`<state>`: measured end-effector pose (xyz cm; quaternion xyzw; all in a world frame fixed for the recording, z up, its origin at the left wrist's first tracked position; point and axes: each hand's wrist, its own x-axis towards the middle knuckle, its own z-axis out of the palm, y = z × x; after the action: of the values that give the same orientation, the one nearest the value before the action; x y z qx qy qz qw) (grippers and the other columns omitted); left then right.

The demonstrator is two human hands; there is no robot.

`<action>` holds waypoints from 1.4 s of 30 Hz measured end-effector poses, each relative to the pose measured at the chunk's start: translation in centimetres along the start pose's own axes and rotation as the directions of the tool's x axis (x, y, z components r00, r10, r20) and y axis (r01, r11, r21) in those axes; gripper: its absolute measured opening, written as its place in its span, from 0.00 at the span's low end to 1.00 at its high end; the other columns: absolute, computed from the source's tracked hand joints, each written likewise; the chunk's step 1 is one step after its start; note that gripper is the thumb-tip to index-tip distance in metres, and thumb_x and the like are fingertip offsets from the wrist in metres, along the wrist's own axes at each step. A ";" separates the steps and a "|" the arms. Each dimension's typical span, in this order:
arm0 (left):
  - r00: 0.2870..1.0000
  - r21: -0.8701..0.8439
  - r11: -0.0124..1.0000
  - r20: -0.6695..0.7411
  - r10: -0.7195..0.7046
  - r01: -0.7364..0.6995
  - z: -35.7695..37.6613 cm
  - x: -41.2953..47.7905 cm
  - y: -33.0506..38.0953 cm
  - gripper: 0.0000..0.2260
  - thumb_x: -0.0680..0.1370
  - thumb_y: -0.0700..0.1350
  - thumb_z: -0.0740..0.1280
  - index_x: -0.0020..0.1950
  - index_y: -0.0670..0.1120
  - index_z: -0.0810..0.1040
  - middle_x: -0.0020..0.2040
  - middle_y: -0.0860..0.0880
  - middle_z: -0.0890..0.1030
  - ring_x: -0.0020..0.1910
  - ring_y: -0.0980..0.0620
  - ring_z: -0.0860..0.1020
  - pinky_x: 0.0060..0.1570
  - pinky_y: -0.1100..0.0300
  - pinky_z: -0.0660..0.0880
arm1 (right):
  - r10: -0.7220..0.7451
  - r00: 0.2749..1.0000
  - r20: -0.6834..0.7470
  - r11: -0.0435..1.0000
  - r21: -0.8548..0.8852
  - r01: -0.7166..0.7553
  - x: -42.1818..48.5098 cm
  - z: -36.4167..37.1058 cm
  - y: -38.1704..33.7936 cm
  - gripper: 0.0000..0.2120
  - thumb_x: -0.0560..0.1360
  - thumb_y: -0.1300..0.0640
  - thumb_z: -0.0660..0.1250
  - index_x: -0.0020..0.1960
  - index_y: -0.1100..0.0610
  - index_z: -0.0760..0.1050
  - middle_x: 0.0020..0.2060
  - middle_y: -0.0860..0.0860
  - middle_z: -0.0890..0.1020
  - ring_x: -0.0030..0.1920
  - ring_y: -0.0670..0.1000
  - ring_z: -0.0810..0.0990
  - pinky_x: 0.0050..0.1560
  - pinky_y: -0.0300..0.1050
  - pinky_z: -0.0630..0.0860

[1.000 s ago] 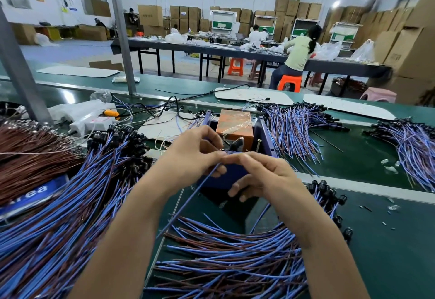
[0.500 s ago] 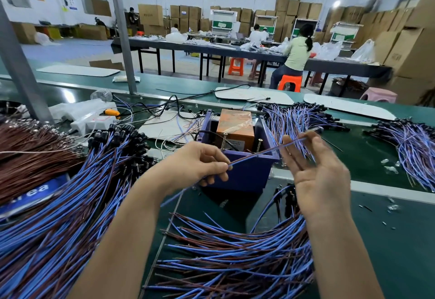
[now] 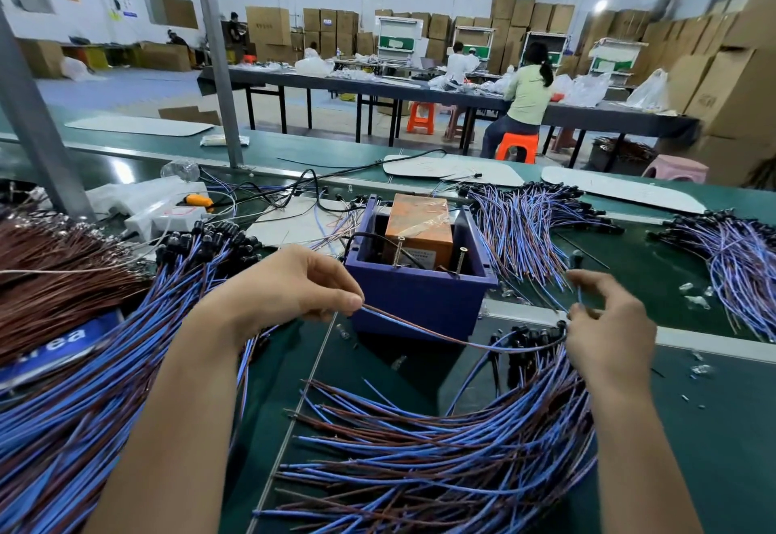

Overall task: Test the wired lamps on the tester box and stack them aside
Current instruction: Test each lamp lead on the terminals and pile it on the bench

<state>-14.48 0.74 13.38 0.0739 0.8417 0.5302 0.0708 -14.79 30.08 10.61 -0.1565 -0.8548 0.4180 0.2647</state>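
Left hand [image 3: 294,285] and right hand [image 3: 604,323] each pinch one wired lamp [image 3: 453,338], seemingly light and floppy, best gripped near its ends.

Blue label [image 3: 46,344] lies half hidden beneath the wire bundle [image 3: 84,407].

1. Open desk [image 3: 722,428] at near right; narrow bare strip between left wire heap [image 3: 75,416] and front wire pile [image 3: 441,462];
2. Blocked straight ahead by purple tester box [image 3: 420,302]; more wire bundles [image 3: 520,231] crowding behind it.
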 end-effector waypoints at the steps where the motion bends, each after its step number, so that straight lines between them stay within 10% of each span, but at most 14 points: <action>1: 1.000 -0.028 0.999 -0.014 0.020 -0.020 0.0 -0.1 0.2 0.01 0.71 0.39 0.74 0.40 0.43 0.84 0.33 0.47 0.82 0.30 0.55 0.76 0.34 0.64 0.74 | -0.004 0.997 0.077 0.998 -0.059 0.009 -0.1 0.1 0.0 0.20 0.76 0.71 0.62 0.60 0.51 0.78 0.51 0.59 0.82 0.39 0.59 0.79 0.41 0.50 0.77; 7: 0.993 -0.221 0.972 0.067 0.098 -0.081 0.8 -0.5 1.4 0.05 0.65 0.44 0.75 0.38 0.45 0.82 0.31 0.48 0.80 0.29 0.57 0.76 0.31 0.69 0.74 | 0.126 0.885 0.449 0.917 -0.394 0.070 -1.1 0.4 -1.1 0.17 0.77 0.54 0.66 0.65 0.52 0.76 0.61 0.55 0.79 0.61 0.57 0.76 0.58 0.45 0.72; 12: 0.989 -0.220 0.972 0.104 0.107 -0.082 1.9 -0.1 1.7 0.07 0.60 0.48 0.75 0.37 0.49 0.84 0.34 0.48 0.83 0.31 0.58 0.77 0.32 0.69 0.74 | -0.185 0.820 0.542 0.977 0.192 0.094 -3.0 0.4 -4.6 0.06 0.73 0.54 0.72 0.50 0.50 0.83 0.41 0.44 0.85 0.43 0.41 0.82 0.40 0.25 0.72; 16: 0.992 -0.245 0.967 0.084 0.091 -0.068 2.8 0.3 1.9 0.08 0.61 0.48 0.76 0.38 0.50 0.84 0.32 0.51 0.82 0.31 0.59 0.77 0.31 0.70 0.74 | -0.370 0.732 0.572 0.898 0.423 0.124 -5.0 1.6 -6.6 0.03 0.72 0.60 0.72 0.43 0.53 0.83 0.32 0.46 0.84 0.32 0.39 0.80 0.35 0.29 0.71; 22: 0.998 -0.356 0.935 -0.064 -0.028 0.003 4.6 1.4 1.7 0.15 0.69 0.38 0.75 0.52 0.47 0.75 0.32 0.51 0.82 0.30 0.58 0.78 0.29 0.66 0.75 | -0.280 0.811 0.514 0.913 0.405 0.058 -5.3 2.8 -6.3 0.07 0.73 0.63 0.70 0.39 0.53 0.79 0.31 0.49 0.84 0.34 0.43 0.80 0.38 0.35 0.74; 26: 0.994 -0.382 0.923 -0.075 -0.084 0.049 5.7 2.2 1.3 0.06 0.71 0.39 0.73 0.43 0.49 0.79 0.33 0.51 0.82 0.30 0.58 0.78 0.30 0.66 0.75 | -0.187 0.871 0.455 0.956 0.288 0.055 -4.6 3.2 -5.6 0.08 0.72 0.63 0.71 0.37 0.53 0.78 0.32 0.50 0.84 0.38 0.50 0.82 0.45 0.45 0.78; 32: 0.978 -0.485 0.855 0.001 -0.209 0.183 6.1 2.7 0.5 0.07 0.79 0.44 0.66 0.40 0.47 0.78 0.39 0.48 0.86 0.29 0.59 0.78 0.31 0.66 0.76 | -0.087 0.904 0.419 0.994 0.099 0.050 -3.3 2.5 -4.2 0.12 0.72 0.67 0.65 0.41 0.50 0.75 0.31 0.50 0.80 0.23 0.42 0.77 0.23 0.27 0.66; 42: 0.973 -0.358 0.910 -0.017 -0.231 0.210 6.0 2.7 0.3 0.09 0.79 0.44 0.64 0.43 0.45 0.81 0.34 0.50 0.84 0.25 0.59 0.74 0.28 0.67 0.74 | -0.056 0.898 0.436 0.993 0.121 0.003 -3.1 1.6 -4.4 0.09 0.73 0.69 0.64 0.46 0.57 0.77 0.31 0.56 0.81 0.18 0.44 0.75 0.19 0.32 0.67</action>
<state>-15.95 6.69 10.96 -0.0515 0.7372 0.6634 0.1173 -13.40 24.90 12.33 -0.0297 -0.8685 0.4881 0.0806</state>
